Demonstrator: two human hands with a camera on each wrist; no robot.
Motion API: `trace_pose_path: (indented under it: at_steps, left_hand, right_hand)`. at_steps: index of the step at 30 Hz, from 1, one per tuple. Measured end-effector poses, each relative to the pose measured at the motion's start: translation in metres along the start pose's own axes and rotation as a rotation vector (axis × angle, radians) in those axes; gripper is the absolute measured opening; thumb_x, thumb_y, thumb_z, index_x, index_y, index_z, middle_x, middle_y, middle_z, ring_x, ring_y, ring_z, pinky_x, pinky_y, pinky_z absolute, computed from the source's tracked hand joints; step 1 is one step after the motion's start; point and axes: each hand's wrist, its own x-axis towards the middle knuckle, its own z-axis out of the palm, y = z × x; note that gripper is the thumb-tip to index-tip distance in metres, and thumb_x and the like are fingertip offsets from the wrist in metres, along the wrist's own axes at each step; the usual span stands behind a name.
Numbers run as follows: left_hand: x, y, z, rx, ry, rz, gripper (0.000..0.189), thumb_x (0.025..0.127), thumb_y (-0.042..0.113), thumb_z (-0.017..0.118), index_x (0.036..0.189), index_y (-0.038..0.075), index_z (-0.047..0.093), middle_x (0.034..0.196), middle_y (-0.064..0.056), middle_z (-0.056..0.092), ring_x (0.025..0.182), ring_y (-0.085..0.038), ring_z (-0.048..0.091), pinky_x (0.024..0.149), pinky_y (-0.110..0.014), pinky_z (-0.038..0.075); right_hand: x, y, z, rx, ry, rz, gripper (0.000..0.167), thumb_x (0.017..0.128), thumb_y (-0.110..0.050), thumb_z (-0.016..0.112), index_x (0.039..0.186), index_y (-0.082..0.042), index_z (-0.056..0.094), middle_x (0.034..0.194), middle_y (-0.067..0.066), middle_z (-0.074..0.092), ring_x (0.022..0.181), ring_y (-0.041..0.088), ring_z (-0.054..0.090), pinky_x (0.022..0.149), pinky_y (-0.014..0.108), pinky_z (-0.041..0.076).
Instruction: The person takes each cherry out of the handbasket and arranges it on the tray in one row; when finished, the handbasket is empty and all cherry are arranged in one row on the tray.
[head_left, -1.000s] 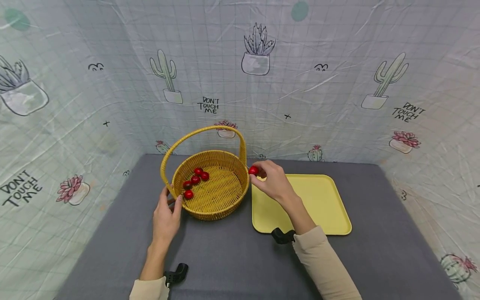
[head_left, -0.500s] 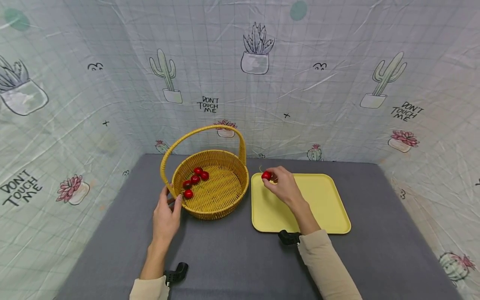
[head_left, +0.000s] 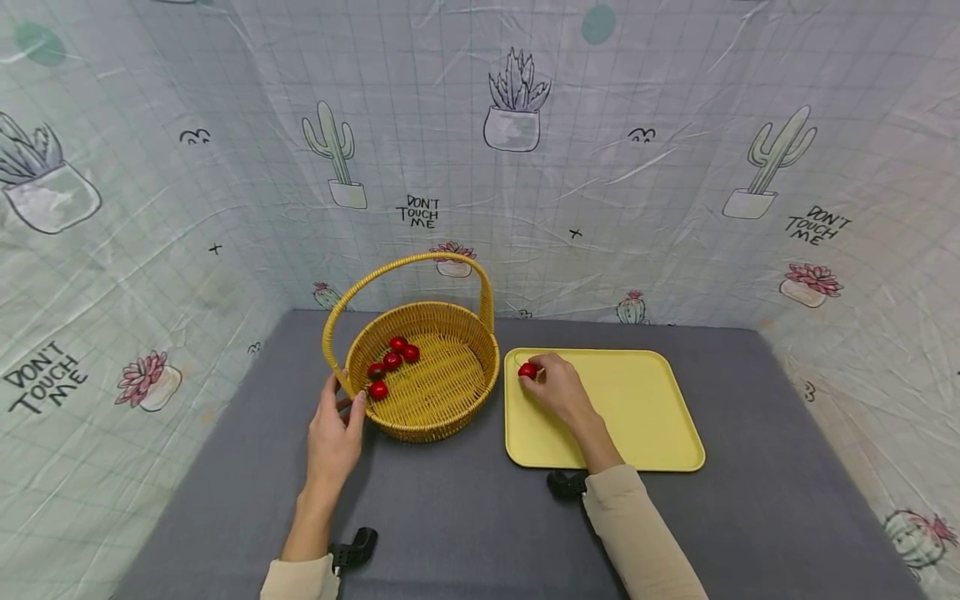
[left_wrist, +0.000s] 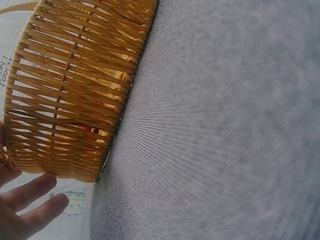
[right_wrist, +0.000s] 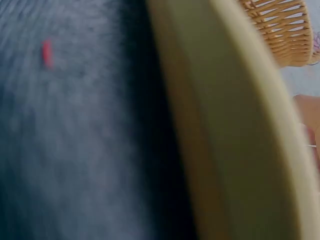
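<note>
My right hand (head_left: pixel 564 390) pinches a red cherry (head_left: pixel 527 371) between thumb and fingertips, low over the left part of the yellow tray (head_left: pixel 637 433). Its thin stem points up and left. At the left side of the yellow wicker basket (head_left: pixel 442 429), my left hand (head_left: pixel 333 442) holds the rim near the foot of the handle. Several other red cherries (head_left: pixel 392 361) lie in the left half of the basket. The left wrist view has some fingers (left_wrist: pixel 42 212) spread beside the woven wall (left_wrist: pixel 75 90). Only an edge of the right hand (right_wrist: pixel 310 112) shows in the right wrist view.
A dark grey cloth (head_left: pixel 465 517) covers the table under the basket and tray. The basket's tall arched handle (head_left: pixel 408 260) rises above its bowl. Behind and at both sides hangs a pale curtain (head_left: pixel 570 192) printed with cacti.
My right hand has carried the cherry from beside the basket's right rim to the right, then down over the tray. The left hand and the basket have stayed in place.
</note>
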Motion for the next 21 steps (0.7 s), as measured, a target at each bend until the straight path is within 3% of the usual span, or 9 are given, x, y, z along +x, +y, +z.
trace_pose_path:
  at_steps: [15, 21]
  left_hand:
    - [-0.001, 0.001, 0.0, 0.005, 0.005, 0.003, 0.062, 0.104, 0.042, 0.05, 0.157, 0.015, 0.03, 0.155, -0.016, 0.044, 0.121, -0.039, 0.062, 0.092, -0.057, 0.056]
    - [-0.001, 0.0, 0.001, 0.01, 0.008, 0.008, 0.063, 0.104, 0.042, 0.05, 0.157, 0.013, 0.03, 0.154, -0.017, 0.044, 0.121, -0.04, 0.061, 0.092, -0.057, 0.056]
  right_hand:
    - [0.002, 0.0, 0.011, -0.072, 0.014, 0.009, 0.031, 0.088, -0.024, 0.074, 0.111, -0.003, 0.073, 0.098, 0.012, 0.068, 0.084, 0.023, 0.059, 0.078, 0.04, 0.055]
    - [0.002, -0.001, 0.011, -0.072, 0.014, -0.003, 0.036, 0.087, -0.025, 0.075, 0.115, -0.002, 0.071, 0.105, 0.014, 0.07, 0.092, 0.027, 0.064, 0.084, 0.043, 0.057]
